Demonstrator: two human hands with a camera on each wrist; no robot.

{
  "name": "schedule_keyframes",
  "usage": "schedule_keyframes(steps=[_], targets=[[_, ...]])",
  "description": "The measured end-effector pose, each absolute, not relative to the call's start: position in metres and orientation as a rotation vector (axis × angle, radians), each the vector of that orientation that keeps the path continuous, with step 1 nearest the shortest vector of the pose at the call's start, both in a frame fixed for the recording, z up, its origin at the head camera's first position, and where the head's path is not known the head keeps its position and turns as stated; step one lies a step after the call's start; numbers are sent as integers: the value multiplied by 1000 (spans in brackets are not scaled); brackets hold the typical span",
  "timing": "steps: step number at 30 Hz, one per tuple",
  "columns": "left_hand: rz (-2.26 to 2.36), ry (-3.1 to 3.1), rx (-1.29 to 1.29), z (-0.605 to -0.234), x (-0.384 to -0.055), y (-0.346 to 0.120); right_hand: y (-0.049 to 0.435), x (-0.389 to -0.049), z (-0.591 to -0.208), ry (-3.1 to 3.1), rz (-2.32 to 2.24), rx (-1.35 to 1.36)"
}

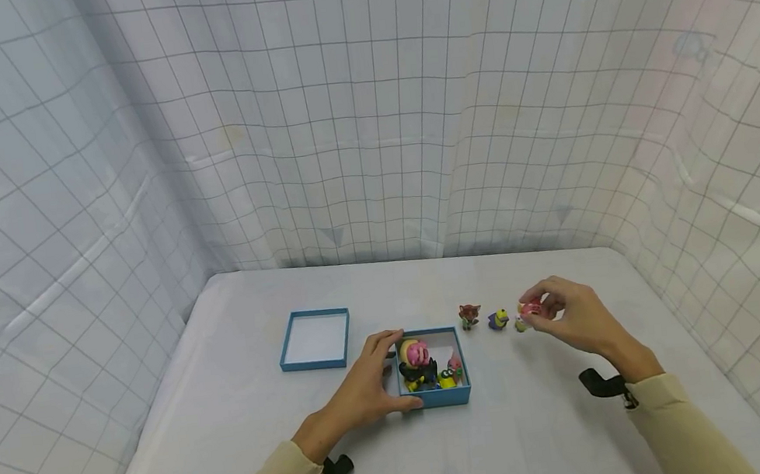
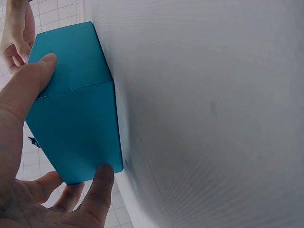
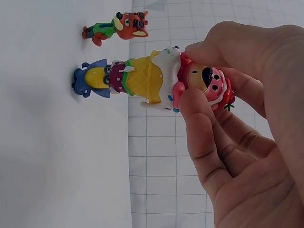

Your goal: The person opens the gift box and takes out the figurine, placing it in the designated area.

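My left hand (image 1: 366, 385) grips the left side of an open blue box (image 1: 444, 397). In the left wrist view its thumb (image 2: 40, 76) presses one face and the fingers bend round the far end. Inside the box are several toy figurines, including a pink-faced one (image 1: 418, 354), a black one and a yellow one. To the right, my right hand (image 1: 575, 316) pinches a pink bear figurine (image 3: 216, 83) between thumb and fingertips, raised off the table. A yellow cone with white cream (image 3: 145, 78) hangs below the bear's head, seemingly part of it.
A fox figurine (image 1: 469, 316) and a blue figurine with a yellow belly (image 3: 97, 77) stand on the table right of the box. The shallow blue-rimmed lid (image 1: 316, 365) lies left of the box. White grid-patterned curtains (image 1: 352, 115) enclose the white table.
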State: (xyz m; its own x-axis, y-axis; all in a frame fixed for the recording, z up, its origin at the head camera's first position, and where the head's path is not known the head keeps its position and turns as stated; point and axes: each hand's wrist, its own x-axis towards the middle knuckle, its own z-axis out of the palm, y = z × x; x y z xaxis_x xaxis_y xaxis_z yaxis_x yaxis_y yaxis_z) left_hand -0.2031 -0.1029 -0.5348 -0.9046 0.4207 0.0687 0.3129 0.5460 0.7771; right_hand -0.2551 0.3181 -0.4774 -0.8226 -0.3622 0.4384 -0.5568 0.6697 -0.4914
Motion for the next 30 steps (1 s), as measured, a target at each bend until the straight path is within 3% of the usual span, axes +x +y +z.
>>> schedule_keyframes(steps=[30], targets=[[1279,2665,637,-536,-204,-103,335,-283,-506,-2720,950,517]])
